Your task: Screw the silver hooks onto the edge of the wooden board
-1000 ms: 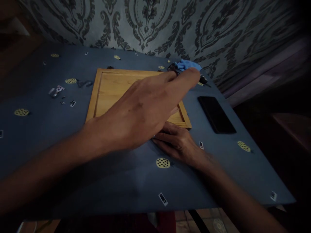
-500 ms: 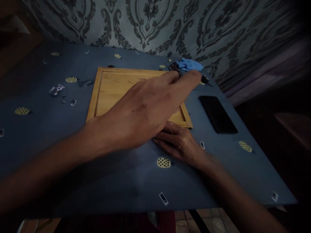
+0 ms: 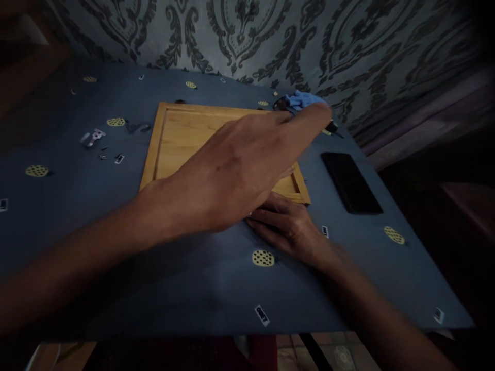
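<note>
reaching left hand [image 3: 232,175] – grip open – toward blue cloth [image 3: 305,98]; right hand [image 3: 288,226] flat, labels [image 3: 262,315] unreadable.

Table [image 3: 69,196]: stands against the wall [image 3: 232,31] behind it.
Tray [image 3: 181,139]: on the table, centre, toward the back.
Phone [image 3: 351,181]: on the table, right of the tray, apart from it.
Cloth [image 3: 305,98]: behind the tray's far right corner, near the wall.
Small metal parts [image 3: 93,138]: on the table, left of the tray.
Left hand [image 3: 240,170]: above the tray, fingertips by the cloth.
Right hand [image 3: 288,226]: on the table, before the tray's near right corner.
</note>
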Demonstrator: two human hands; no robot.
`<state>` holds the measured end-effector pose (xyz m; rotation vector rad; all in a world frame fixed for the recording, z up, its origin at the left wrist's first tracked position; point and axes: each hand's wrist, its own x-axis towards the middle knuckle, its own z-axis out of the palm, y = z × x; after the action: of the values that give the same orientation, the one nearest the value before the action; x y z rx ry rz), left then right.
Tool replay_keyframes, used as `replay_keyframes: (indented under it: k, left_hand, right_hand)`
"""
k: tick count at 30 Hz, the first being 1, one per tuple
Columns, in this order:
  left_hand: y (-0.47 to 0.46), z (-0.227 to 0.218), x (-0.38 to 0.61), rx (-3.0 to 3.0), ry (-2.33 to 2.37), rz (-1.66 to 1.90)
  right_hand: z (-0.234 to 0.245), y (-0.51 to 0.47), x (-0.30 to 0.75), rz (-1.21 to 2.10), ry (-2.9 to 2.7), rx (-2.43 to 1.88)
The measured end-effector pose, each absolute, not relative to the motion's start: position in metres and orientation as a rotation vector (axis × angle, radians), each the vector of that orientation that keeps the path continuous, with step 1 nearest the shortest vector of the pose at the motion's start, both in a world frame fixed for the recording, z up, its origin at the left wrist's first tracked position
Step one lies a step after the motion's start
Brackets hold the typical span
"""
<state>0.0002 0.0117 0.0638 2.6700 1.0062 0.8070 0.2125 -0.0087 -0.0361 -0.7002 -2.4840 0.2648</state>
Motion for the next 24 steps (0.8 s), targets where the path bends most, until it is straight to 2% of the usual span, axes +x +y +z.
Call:
replay_keyframes:
  k: [14, 24]
  left_hand:
    - [0.013, 0.0675, -0.0076, 2.524, 0.801, 0.712]
    - [0.0193, 0.0653, -0.0028, 2.602, 0.892, 0.654]
  right_hand:
    - [-0.0319, -0.0109, 0.2105, 0.225, -2.492, -0.764]
    - [-0.0378, -0.0094, 0.2122, 0.253, -2.48, -0.74]
